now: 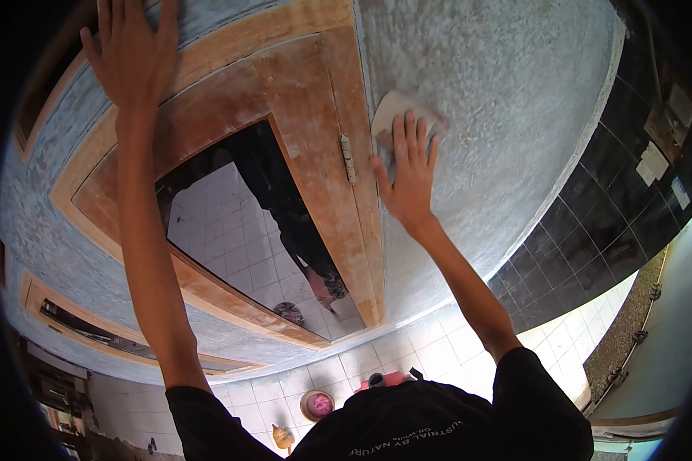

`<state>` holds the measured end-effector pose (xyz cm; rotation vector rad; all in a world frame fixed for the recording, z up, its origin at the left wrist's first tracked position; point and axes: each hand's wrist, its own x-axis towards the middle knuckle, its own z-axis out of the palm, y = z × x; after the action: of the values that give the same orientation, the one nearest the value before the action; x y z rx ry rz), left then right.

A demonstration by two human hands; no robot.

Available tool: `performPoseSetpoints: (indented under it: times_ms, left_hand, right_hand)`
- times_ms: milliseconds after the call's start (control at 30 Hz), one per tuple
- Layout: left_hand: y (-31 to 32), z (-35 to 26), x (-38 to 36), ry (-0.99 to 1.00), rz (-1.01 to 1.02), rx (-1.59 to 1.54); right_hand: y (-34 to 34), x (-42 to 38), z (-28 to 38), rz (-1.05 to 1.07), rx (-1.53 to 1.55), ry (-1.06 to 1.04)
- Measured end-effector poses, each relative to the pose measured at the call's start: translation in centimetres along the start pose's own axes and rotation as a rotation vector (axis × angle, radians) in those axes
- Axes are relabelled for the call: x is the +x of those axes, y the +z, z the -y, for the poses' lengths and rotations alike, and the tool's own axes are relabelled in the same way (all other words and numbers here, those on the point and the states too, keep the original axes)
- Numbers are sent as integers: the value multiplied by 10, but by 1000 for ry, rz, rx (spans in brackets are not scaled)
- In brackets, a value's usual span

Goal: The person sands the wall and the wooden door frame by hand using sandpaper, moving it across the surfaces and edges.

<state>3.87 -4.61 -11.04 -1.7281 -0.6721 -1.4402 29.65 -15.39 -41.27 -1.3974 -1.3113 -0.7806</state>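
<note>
My right hand lies against the grey-blue wall just right of the wooden frame. Beneath its fingers, a pale, dusty sheet of sandpaper is held flat on the wall; its upper part is slightly blurred. High at the upper left, my left hand rests with spread fingers near the top edge of the frame, holding nothing. Between my arms is the wooden window frame with a metal hinge and a dark glass pane that reflects floor tiles.
Black tiles cover the lower wall at right. On the white tiled floor below stand a round bowl with something pink inside and an orange-tan cat. A second wooden frame is at lower left.
</note>
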Motion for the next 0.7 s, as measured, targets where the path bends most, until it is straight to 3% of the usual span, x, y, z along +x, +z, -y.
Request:
performPoseSetpoints:
  times_ms: [67, 300, 400, 500, 700]
  left_hand:
    - [10, -6, -4, -51, -173, 339]
    - [11, -6, -5, -30, -202, 334]
    - [9, -7, -5, -32, -205, 428]
    - [7, -9, -5, -18, -208, 259]
    - [3, -8, -6, -6, -222, 205]
  right_hand:
    - [-1, -8, -4, 24, -23, -3]
    - [-20, 41, 14, 23, 22, 36]
    - [-14, 21, 24, 38, 62, 73]
    - [-18, 19, 29, 92, 12, 102]
    - [-25, 107, 27, -67, -12, -12]
